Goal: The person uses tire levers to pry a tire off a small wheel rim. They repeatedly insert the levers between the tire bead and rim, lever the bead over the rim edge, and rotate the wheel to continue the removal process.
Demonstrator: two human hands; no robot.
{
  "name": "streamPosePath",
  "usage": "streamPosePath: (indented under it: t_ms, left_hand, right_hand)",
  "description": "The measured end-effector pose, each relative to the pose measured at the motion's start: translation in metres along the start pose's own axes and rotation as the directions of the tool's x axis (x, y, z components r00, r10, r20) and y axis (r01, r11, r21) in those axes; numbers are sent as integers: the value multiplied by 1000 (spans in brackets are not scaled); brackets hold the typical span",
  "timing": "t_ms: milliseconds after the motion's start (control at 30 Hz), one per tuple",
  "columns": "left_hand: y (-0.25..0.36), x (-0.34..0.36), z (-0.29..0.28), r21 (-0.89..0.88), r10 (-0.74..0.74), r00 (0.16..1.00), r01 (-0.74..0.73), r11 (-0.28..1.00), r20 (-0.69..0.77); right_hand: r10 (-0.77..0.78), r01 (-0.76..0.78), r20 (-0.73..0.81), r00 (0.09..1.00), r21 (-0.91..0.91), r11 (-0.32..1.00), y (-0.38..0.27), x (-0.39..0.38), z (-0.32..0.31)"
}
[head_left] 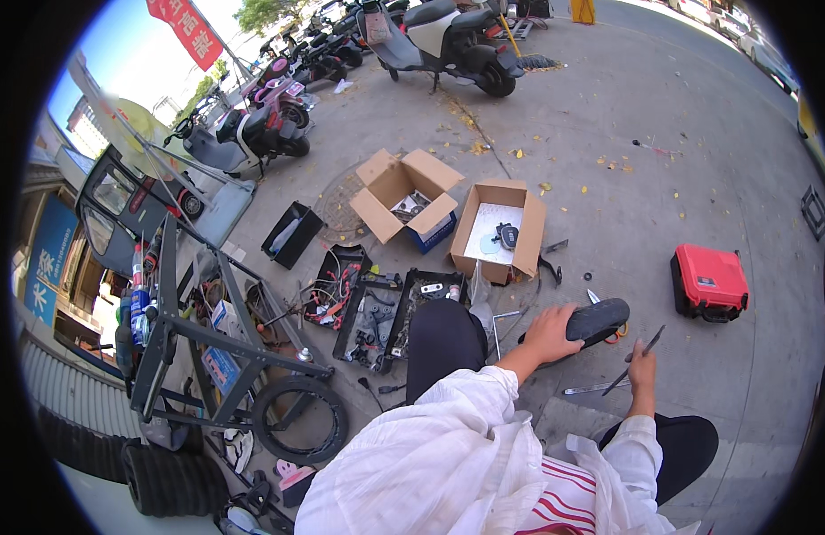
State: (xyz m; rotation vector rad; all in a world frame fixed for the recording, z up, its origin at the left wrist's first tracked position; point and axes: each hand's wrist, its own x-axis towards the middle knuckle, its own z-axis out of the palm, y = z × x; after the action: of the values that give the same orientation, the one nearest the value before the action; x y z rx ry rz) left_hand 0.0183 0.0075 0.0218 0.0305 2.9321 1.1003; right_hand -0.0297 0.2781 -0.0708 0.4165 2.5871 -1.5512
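My left hand (550, 333) rests on a black oval part (598, 320), perhaps a shoe sole or a seat piece, and holds it against the pavement in front of me. To its right, my right hand (642, 364) grips a thin dark tool (638, 357) that points up and to the right. A flat metal strip (594, 388) lies on the ground between both hands. I wear a white shirt and dark trousers, with my left knee (443, 334) raised.
A red case (708, 282) stands to the right. Two open cardboard boxes (500, 229) and black trays of parts (369, 312) lie ahead. A metal cart frame with a wheel (298, 417) stands to the left. Parked scooters (448, 40) line the far pavement.
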Motion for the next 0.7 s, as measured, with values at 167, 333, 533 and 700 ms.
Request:
streamPosePath:
  t_ms: [167,333,533,700]
  left_hand:
    - [21,3,-16,100,-15,992,3,995,123]
    - [7,9,7,28,55,998,-55,998,-4]
    - [16,16,14,227,-48,998,59,972,-50]
    - [27,16,14,336,-94,995,100,937,-35]
  right_hand:
    - [98,-85,0,995,500,862,-81,-20,-33]
    - [-9,245,-311,950,729,639,-191,-50,-119]
    - [-22,116,-177,984,544,831,-155,-46,-100]
    - [-518,529,124,846,-311,789,-153,-25,-99]
